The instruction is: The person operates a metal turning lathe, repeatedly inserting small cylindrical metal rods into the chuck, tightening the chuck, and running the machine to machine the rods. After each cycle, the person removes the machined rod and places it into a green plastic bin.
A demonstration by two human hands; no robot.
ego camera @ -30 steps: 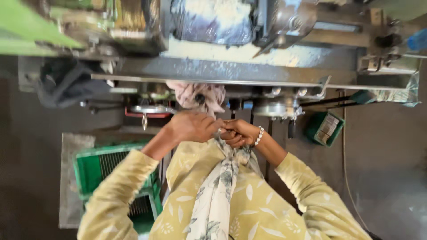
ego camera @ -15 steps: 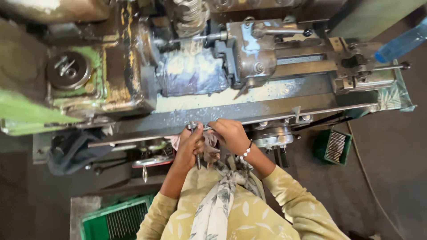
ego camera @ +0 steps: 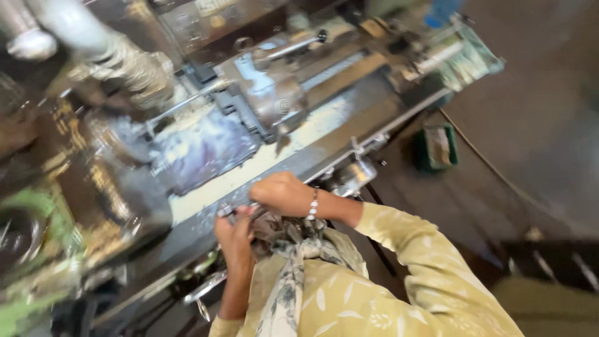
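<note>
My left hand and my right hand are together at the front edge of a large metal lathe. Between them they grip a small metal part and a crumpled grey cloth. The right hand's fingers curl over the cloth; a beaded bracelet sits on that wrist. The left hand's fingers pinch the metal part from below. A patterned scarf hangs from my chest over yellow leaf-print sleeves. The picture is motion-blurred.
The lathe bed is covered with pale shavings. A metal handwheel sticks out just right of my hands. A small green box lies on the dark floor at right. A green part shows at far left.
The camera has swung and tilted, so the lathe now runs diagonally. My hands have stayed together on the cloth and part, shifting slightly toward the machine's edge.
</note>
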